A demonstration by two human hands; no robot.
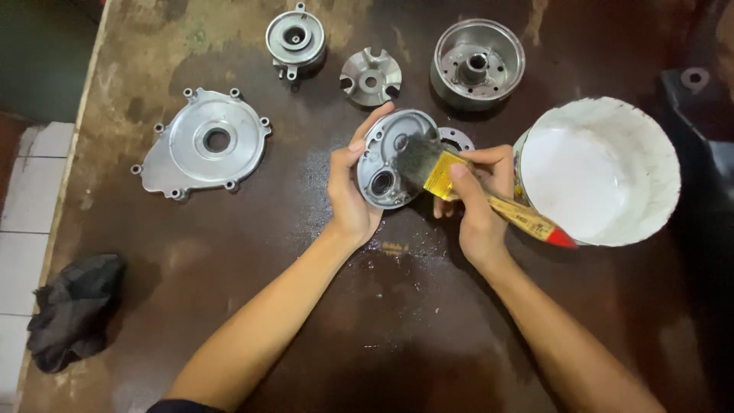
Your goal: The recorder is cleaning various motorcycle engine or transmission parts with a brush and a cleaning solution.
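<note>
Round engine cover (388,160) held mid-table, tilted up off the worktable (397,329), left hand (350,191) on its left edge, right hand (478,203) just right of it. Paintbrush (489,200) in right hand, bristles on the cover face. Bowl (600,172) right of the hands. Large flanged cover (205,143) lies left. Behind, left to right: small housing (295,40), clawed disc (370,76), flywheel drum (478,63). Rag (73,310) at near-left edge.

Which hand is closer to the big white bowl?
Right. The right hand, holding the paintbrush, sits just beside the white bowl. The left hand is farther away, gripping the round metal cover.
</note>
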